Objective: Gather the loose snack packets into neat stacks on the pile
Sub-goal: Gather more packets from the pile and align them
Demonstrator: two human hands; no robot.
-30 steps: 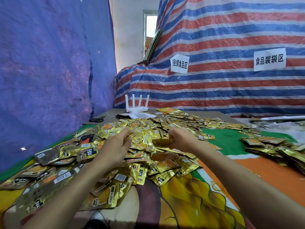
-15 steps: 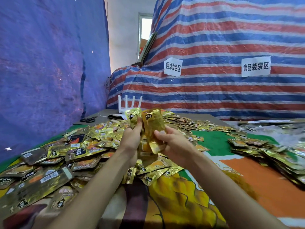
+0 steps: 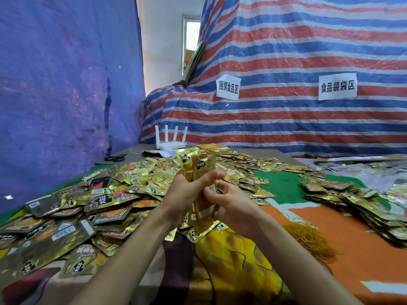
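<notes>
A small upright bundle of gold snack packets [image 3: 199, 166] is held above the table between both hands. My left hand [image 3: 185, 192] grips its middle with fingers wrapped across the front. My right hand [image 3: 231, 203] holds its lower right edge, fingers curled against the packets. Beneath and to the left spreads a big loose pile of gold packets [image 3: 105, 201], reaching back toward the wall. A second heap of packets [image 3: 356, 201] lies at the right.
The table wears a colourful cloth [image 3: 293, 192]. A tangle of rubber bands [image 3: 308, 238] lies right of my right arm. At the back stand a white router [image 3: 170, 139] and scissors [image 3: 115, 158]. Tarpaulins close in the left and rear.
Both hands picked packets off the pile, lifted them and brought them together into one upright bundle, now squared more tightly between the hands.
</notes>
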